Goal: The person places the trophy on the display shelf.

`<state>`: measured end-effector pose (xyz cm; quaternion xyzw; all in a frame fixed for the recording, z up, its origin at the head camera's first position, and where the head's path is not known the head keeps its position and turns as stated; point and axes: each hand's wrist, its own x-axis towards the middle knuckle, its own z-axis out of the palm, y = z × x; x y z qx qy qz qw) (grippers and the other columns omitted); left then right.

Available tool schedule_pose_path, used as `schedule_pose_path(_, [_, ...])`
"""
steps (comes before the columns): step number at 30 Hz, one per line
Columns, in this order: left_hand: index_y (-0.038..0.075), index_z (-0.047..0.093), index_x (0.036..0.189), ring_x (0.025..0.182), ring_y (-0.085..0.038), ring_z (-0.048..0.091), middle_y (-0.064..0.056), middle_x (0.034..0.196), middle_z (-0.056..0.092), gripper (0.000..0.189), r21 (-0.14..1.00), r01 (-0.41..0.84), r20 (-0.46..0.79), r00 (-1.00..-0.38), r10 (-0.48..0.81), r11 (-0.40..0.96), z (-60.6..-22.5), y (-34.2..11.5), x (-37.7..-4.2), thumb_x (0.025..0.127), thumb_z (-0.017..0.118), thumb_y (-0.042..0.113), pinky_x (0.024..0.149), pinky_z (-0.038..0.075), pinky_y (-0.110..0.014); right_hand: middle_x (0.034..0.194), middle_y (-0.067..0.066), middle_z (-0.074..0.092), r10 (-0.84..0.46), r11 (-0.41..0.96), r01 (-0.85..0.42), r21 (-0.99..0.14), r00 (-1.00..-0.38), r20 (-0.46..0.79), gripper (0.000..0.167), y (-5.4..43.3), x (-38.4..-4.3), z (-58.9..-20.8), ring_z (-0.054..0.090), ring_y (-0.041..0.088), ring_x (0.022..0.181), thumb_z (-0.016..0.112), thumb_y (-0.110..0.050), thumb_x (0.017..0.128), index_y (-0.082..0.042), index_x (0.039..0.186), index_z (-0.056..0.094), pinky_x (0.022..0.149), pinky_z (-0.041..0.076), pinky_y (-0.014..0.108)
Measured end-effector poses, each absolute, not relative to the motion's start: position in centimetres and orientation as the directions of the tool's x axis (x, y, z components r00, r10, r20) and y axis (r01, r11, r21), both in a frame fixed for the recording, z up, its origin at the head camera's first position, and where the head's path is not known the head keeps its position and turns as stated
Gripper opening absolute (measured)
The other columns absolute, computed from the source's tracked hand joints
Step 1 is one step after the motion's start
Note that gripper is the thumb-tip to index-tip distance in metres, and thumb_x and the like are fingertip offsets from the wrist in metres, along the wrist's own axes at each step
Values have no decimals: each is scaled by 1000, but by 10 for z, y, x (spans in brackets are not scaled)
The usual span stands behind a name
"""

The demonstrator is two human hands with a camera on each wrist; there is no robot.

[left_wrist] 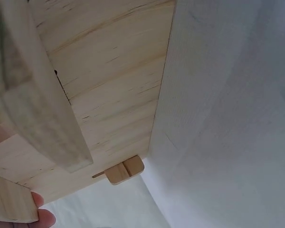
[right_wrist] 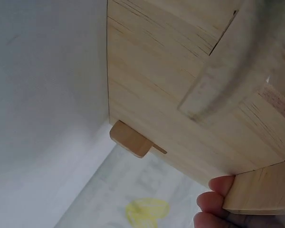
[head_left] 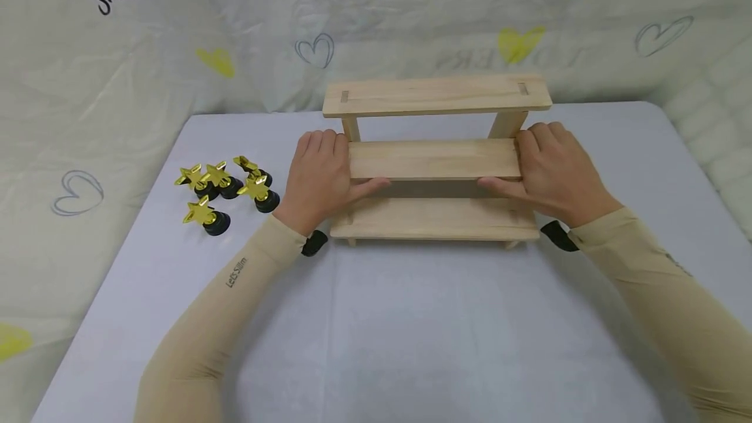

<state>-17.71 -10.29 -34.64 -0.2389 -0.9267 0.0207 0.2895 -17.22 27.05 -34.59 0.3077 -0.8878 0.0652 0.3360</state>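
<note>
A small three-tier wooden shelf point(head_left: 437, 95) stands on the table, its boards one above another like steps. At the left end of its middle board point(head_left: 435, 158), my left hand point(head_left: 322, 172) grips with the fingers over the back and the thumb along the front edge. My right hand point(head_left: 552, 168) holds the other end of that board the same way. From below, the left wrist view shows pale wood point(left_wrist: 109, 71) and fingertips point(left_wrist: 45, 218) at a board's end. Fingertips point(right_wrist: 211, 204) also curl round a board's end in the right wrist view.
Several gold star trophies point(head_left: 256, 187) with black round bases stand in a group left of my left hand. A white cloth covers the table point(head_left: 405, 331). Behind it hangs a pale curtain point(head_left: 388, 31) printed with hearts and words.
</note>
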Motion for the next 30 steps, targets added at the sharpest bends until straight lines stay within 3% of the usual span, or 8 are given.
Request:
schedule_pose_path(10, [1,53,84,81,-34,53,-14,79,54,87,-139,433,523,-732,438,890,-347,-119,-173,79,57,87,84,48,-44,68,19,43,-494,790,-607,87,-546,677,100,255,-178,-351,40,39,62,32,-88,92,10,79,51,60,38,49])
schedule_pose_path(23, [0,52,87,78,-34,50,-14,79,51,99,-91,459,578,-698,423,884,-351,-123,-172,86,25,95,82,48,-45,67,19,42,-502,790,-605,98,-548,669,100,253,-173,-345,38,37,60,31,-87,93,10,79,50,58,36,46])
schedule_pose_path(26, [0,52,88,81,-34,51,-14,81,51,93,-85,474,561,-704,435,876,-350,-123,-172,87,38,92,84,48,-45,68,20,43,-493,793,-604,81,-557,668,101,253,-173,-345,40,38,62,32,-87,92,11,81,51,60,37,49])
schedule_pose_path(30, [-3,55,99,86,-33,52,-15,87,54,84,-10,519,482,-747,459,855,-348,-127,-174,81,67,79,89,48,-46,68,20,44,-476,801,-597,51,-582,660,103,253,-172,-347,41,39,63,30,-89,91,11,80,52,61,39,50])
